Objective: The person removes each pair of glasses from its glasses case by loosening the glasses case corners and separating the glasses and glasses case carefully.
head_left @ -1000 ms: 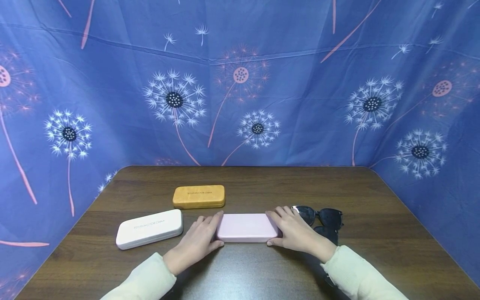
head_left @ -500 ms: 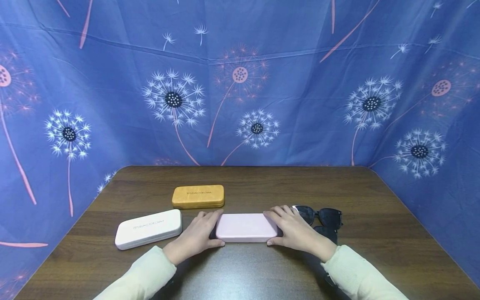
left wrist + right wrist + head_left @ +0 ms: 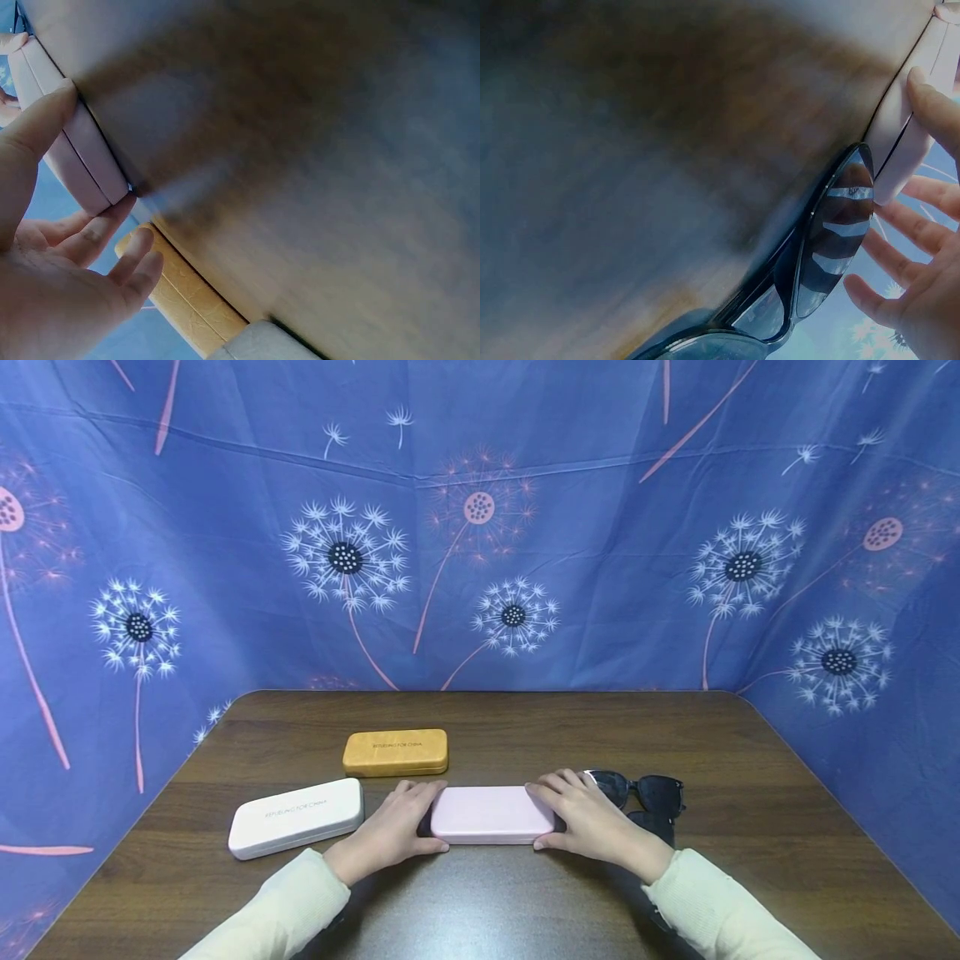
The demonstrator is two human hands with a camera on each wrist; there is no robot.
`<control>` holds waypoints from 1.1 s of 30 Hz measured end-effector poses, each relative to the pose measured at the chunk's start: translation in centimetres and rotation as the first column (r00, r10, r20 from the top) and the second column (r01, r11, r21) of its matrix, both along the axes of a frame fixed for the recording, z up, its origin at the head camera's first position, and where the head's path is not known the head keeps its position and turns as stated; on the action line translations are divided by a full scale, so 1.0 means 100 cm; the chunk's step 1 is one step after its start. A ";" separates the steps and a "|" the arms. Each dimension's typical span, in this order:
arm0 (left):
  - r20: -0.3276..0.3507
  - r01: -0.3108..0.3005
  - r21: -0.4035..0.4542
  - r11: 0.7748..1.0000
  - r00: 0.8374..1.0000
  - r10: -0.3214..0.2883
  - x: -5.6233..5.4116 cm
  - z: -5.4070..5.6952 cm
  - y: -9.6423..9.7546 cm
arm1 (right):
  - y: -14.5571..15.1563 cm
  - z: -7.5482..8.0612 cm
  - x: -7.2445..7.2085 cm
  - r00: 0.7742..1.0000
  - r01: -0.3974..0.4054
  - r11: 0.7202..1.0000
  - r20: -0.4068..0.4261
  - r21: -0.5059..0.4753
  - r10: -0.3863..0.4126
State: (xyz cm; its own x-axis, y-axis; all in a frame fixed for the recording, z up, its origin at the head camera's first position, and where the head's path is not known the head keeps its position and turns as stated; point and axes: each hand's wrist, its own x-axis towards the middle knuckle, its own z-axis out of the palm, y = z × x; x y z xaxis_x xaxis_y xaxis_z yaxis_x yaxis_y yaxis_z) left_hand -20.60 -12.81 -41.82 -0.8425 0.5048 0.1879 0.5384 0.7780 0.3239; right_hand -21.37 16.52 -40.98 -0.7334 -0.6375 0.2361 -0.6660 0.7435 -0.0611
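Lying lid up at mid-table is a pale pink glasses case (image 3: 492,815). My left hand (image 3: 396,828) holds its left end, thumb against the front side and fingers at the end and back. The right end is held the same way by my right hand (image 3: 592,818). In the left wrist view the left thumb presses the pink case (image 3: 90,161) near its seam. From the right wrist view, the right thumb lies along the case's front (image 3: 900,120), with the other fingers spread behind. Black sunglasses (image 3: 660,795) sit right beside the right hand, partly hidden by it.
A white glasses case (image 3: 296,818) lies at the left, angled. Behind it stands a yellow glasses case (image 3: 396,752) with small lettering. More dark eyewear (image 3: 654,827) shows under the right forearm. A blue dandelion-print cloth (image 3: 600,527) hangs behind the brown wooden table (image 3: 750,827).
My left wrist and sleeve have shifted slightly left, with the hand still at the pink case. My right hand and the case stay nearly where they were.
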 end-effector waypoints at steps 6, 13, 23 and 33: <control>0.004 -0.009 0.010 1.000 1.000 0.009 0.000 0.000 0.000 | 0.000 0.000 -0.001 0.999 -0.025 1.000 -0.038 0.003 0.025; 0.014 -0.021 0.022 1.000 1.000 0.021 0.001 -0.002 0.001 | -0.002 0.004 -0.004 0.998 -0.030 0.998 -0.052 0.057 0.033; 0.019 -0.033 0.010 0.999 0.999 0.033 0.001 -0.002 0.002 | -0.001 0.006 -0.007 0.996 -0.055 0.995 -0.070 0.082 0.061; 0.090 -0.076 0.045 0.996 0.993 0.071 -0.002 0.001 0.004 | 0.001 0.009 -0.010 0.992 -0.109 0.994 -0.059 0.033 0.111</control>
